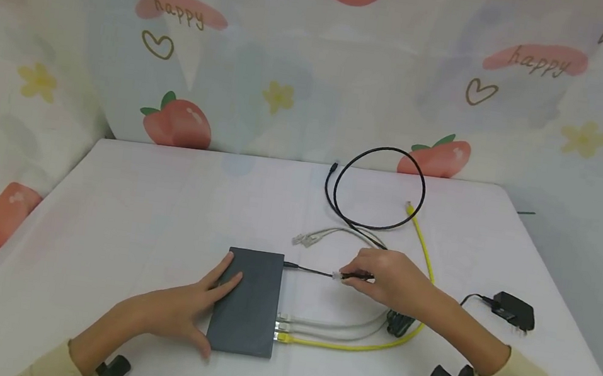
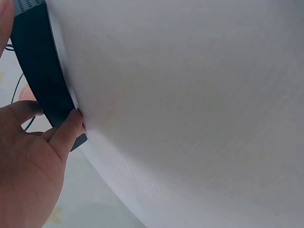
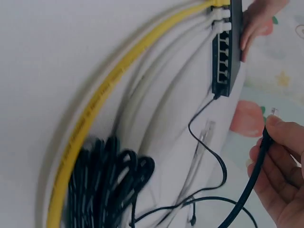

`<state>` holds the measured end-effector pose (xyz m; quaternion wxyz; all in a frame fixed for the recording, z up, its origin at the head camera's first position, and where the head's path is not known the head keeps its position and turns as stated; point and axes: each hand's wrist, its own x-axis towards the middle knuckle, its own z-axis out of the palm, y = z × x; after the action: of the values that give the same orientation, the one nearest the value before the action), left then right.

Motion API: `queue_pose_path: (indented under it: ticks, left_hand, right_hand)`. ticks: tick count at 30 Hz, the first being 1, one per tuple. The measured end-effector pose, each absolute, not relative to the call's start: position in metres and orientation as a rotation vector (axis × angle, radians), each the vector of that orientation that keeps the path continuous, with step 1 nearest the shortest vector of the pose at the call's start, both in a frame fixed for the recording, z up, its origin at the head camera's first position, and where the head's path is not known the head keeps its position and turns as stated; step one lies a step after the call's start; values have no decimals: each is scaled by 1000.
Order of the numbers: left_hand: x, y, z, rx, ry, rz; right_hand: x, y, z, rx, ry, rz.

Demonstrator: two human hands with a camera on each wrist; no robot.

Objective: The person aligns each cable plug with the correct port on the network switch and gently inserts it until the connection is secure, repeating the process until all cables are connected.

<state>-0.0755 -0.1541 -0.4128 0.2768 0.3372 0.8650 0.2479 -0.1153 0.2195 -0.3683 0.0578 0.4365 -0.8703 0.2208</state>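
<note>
A flat dark grey network switch (image 1: 246, 301) lies on the table. My left hand (image 1: 176, 311) rests against its left side, fingers spread over the top and thumb low at the near corner. To the right of the switch, my right hand (image 1: 392, 279) pinches a black network cable (image 3: 256, 173) just behind its clear plug (image 1: 337, 275), which points toward the switch. A yellow network cable (image 1: 354, 349) and two pale grey cables (image 1: 340, 327) sit in neighbouring ports at the near end. Several free ports (image 3: 223, 59) show in the right wrist view, with a thin power cord at the far end.
The black cable's loop (image 1: 424, 191) lies at the back of the table. Loose grey plugs (image 1: 306, 238) and the yellow cable's other end lie behind my right hand. A bundled black cord (image 3: 90, 180) sits beneath my right forearm, and a black power adapter (image 1: 514, 311) stands at right.
</note>
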Motion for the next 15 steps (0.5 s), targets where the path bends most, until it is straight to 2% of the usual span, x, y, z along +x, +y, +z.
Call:
queue_pose_path:
  ticks: [15]
  left_hand:
    - [-79, -156, -414, 905, 2287, 673]
  right_hand:
    - [-99, 191, -398, 1264, -2947, 881]
